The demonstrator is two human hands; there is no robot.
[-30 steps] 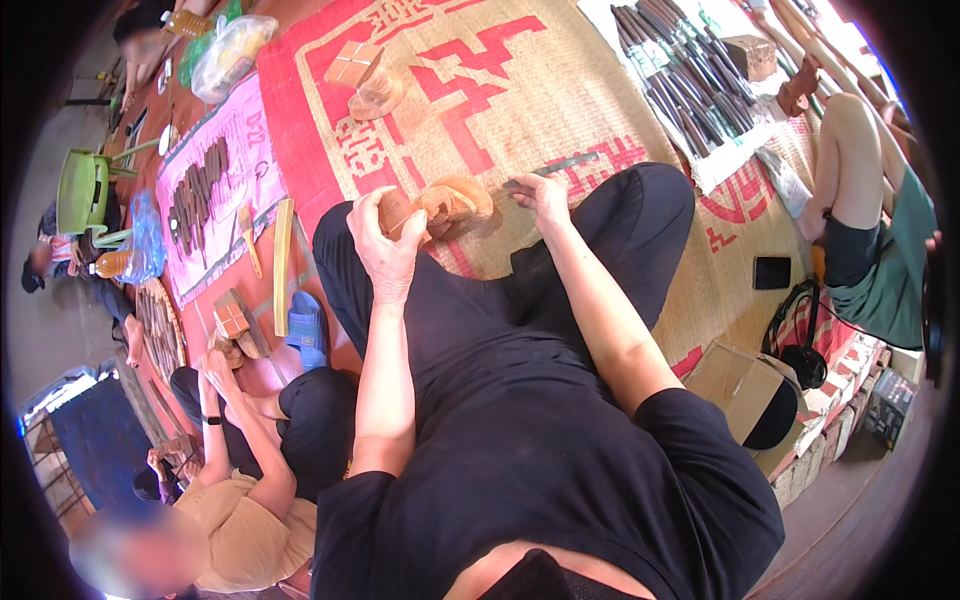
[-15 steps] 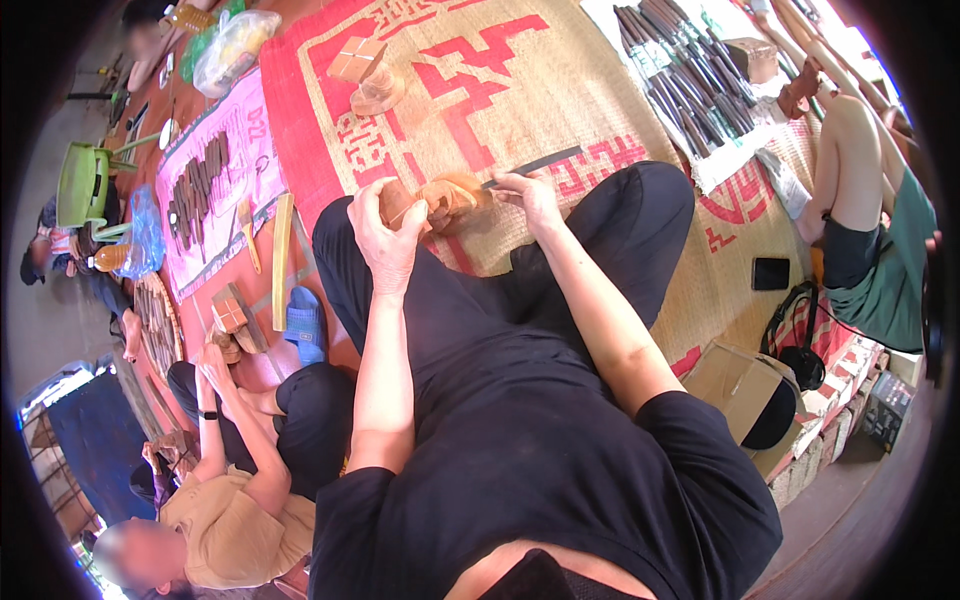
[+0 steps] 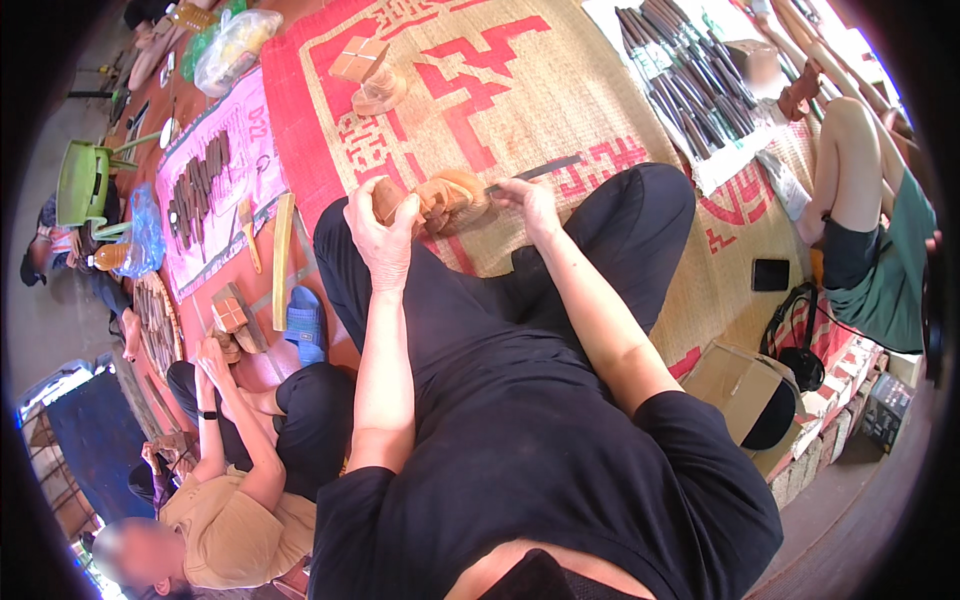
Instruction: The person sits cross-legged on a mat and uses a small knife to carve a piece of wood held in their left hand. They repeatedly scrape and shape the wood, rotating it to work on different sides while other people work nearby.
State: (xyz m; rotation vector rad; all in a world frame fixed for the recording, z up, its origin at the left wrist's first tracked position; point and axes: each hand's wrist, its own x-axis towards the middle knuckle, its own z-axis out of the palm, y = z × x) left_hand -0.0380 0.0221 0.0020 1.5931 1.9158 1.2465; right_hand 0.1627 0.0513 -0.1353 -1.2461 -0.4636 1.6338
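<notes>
- Wooden carving (image 3: 455, 200) in orange-brown tones, low over a woven mat (image 3: 560, 100), in front of the wearer's crossed legs.
- Left hand (image 3: 383, 240): gripping the carving's left end, thumb on one side and fingers on the other.
- Right hand (image 3: 530, 205): closed around a long, dark, flat tool (image 3: 550, 168) that slants up to the right; its lower left end is right by the carving (whether they touch, I cannot tell).
- Farther up the mat: a wooden block (image 3: 360, 58) beside a rounded wooden piece (image 3: 378, 92).
- Upper right: many dark tools (image 3: 690, 90) lined up in a row.
- Left: a pink sheet (image 3: 252, 165) with more tools; below it, a blue slipper (image 3: 305, 328).
- Lower left: a seated co-worker (image 3: 245, 520) in a tan shirt.
</notes>
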